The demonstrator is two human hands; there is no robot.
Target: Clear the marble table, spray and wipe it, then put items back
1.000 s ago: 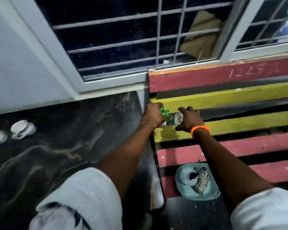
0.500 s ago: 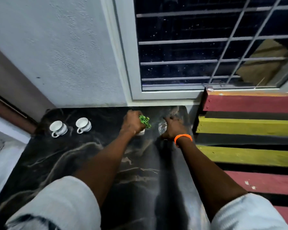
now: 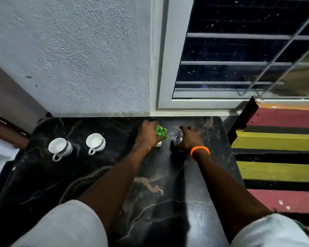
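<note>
Head view: glass (image 3: 178, 136) mostly behind right hand (image 3: 190, 138)

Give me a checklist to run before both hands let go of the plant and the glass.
1. Left hand closed on the plant: ok.
2. Plant's white base down on the table: cannot tell, the hand hides most of it.
3. Right hand on the glass: ok, fingers wrap over it.
4. Glass upright and seated: cannot tell, mostly covered.
5. Plant and glass apart: ok, a gap shows between them.
6. Two cups clear of the hands: ok, they stand well to the left, upright.
</note>
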